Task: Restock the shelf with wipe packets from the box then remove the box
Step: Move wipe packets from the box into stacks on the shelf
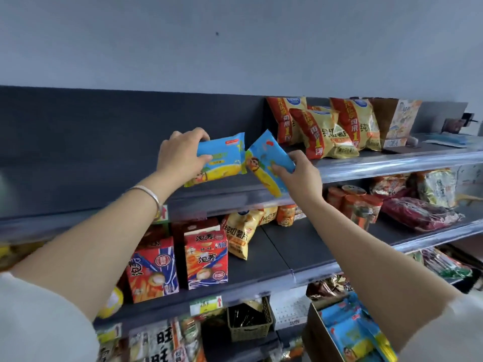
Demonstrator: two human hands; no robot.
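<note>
Reaching up to the top shelf [224,198], each hand brings a blue packet. The left hand [180,155] grips the left wipe packet [222,159] by its near end, fingers curled over the top, holding it level above the shelf front. The right hand [300,176] pinches the right wipe packet [269,160], tilted across the shelf lip. Whether the packets touch, I can't tell. Low right, the cardboard box [315,333] holds more, half hidden by the right forearm and cut off by the frame.
</note>
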